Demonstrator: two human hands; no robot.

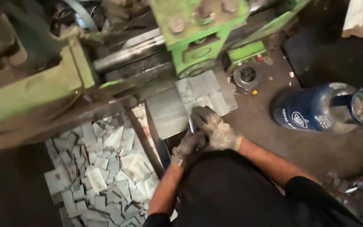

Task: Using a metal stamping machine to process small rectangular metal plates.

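While both gloved hands sit close together at the near edge of the press bed, the right hand (217,126) pinches a thin metal strip (190,125) w/ the left hand (188,145) steadying below. Risk: sharp edges cutting through worn gloves, or fingers drifting under the green press head (198,25) (cut blanks (101,168) piled left).

You stand over a dark, grimy floor (316,143) in dim light, facing a green press (198,29). Left of and below the press lies a heap of grey metal offcuts (101,176). Right of it, a blue gas cylinder (316,109) lies on the floor.
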